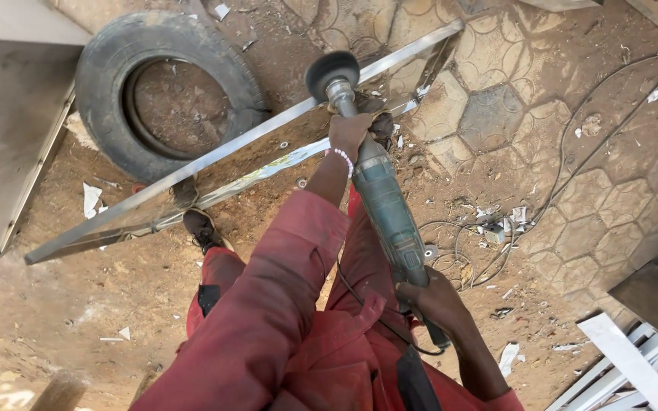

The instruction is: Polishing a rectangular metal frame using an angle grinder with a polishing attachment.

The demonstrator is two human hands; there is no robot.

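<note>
My left hand (348, 131) grips the front neck of a green angle grinder (384, 204), just behind its dark round wheel (332, 74). My right hand (437, 298) holds the grinder's rear handle near my body. The wheel hovers close to a long shiny metal frame (237, 144) that runs diagonally across the ground. My foot in a dark shoe (201, 228) stands next to the frame's lower bar. Both arms wear red sleeves.
An old tyre (163, 85) lies beyond the frame. A metal sheet (5, 144) fills the left side. Cables (565, 160) trail over hexagonal paving at right. White metal bars (634, 365) lie at the lower right. Paper scraps dot the dirt.
</note>
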